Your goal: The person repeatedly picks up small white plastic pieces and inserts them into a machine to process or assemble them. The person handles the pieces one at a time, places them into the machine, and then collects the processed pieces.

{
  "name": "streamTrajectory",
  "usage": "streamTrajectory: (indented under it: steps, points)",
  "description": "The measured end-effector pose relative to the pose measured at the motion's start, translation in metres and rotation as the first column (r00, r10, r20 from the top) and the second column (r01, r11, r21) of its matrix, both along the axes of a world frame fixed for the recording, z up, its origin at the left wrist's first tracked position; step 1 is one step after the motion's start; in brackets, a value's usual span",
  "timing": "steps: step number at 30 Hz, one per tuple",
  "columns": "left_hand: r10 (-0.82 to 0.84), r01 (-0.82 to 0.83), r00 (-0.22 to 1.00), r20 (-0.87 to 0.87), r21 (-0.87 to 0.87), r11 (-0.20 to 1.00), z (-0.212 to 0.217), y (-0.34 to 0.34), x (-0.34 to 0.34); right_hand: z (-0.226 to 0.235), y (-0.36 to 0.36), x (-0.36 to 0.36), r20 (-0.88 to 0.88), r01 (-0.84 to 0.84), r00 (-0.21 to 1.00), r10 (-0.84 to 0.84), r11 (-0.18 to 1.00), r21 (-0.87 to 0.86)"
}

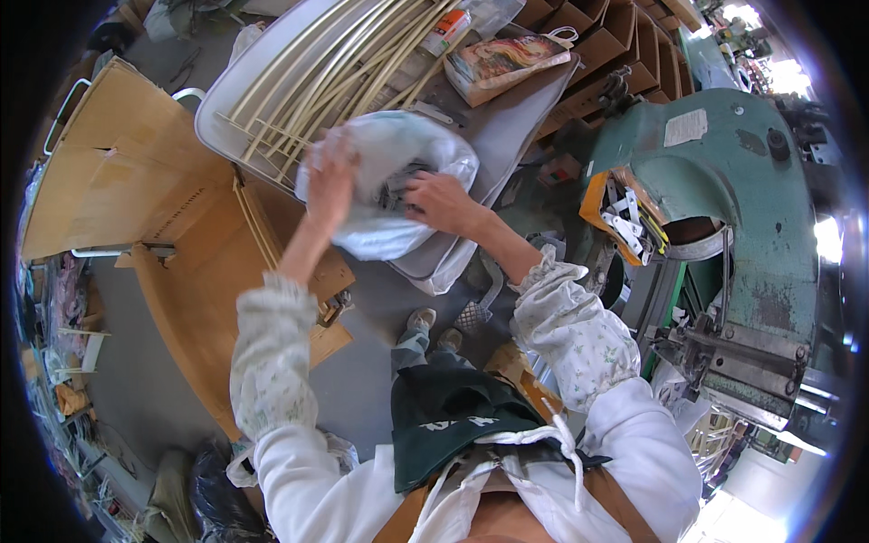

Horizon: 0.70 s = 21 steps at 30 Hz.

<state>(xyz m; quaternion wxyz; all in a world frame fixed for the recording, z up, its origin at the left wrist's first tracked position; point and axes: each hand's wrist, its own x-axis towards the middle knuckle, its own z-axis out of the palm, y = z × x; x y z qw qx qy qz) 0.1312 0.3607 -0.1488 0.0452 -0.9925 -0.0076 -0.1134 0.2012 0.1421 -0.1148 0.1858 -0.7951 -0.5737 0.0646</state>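
Observation:
A clear-white plastic bag (pixel 389 237) sits in front of me, its mouth spread open. Dark grey small pieces (pixel 396 190) lie inside; their kind is too blurred to tell. Over the bag's left rim is my left hand (pixel 331 181), smeared by motion, so its fingers do not show clearly. My right hand (pixel 444 201) reaches into the mouth from the right, fingers curled down at the dark pieces. What its fingertips grip is hidden. The bag rests on the near end of a grey-white padded surface (pixel 520 118).
Long cream-coloured rods (pixel 317 59) lie behind the bag, beside a colourful printed bag (pixel 502 65). An open cardboard box (pixel 181 262) stands to the left. At right is a green machine (pixel 769 235) with a yellow box of metal parts (pixel 595 201). A foot pedal (pixel 471 317) is below.

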Motion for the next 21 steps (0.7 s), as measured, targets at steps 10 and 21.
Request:
streamTrajectory:
  steps: [10,21]
  points:
    - [-0.424,0.302,0.822,-0.380,-0.340,0.891,-0.008,-0.020,-0.069,-0.031,0.018,0.022,0.089,0.017,0.996,-0.015,1.000,-0.024]
    - [-0.444,0.457,0.890,0.109,-0.195,0.868,-0.003,-0.080,-0.073,-0.077,0.039,0.041,0.337,0.276,0.921,-0.198,0.940,-0.201]
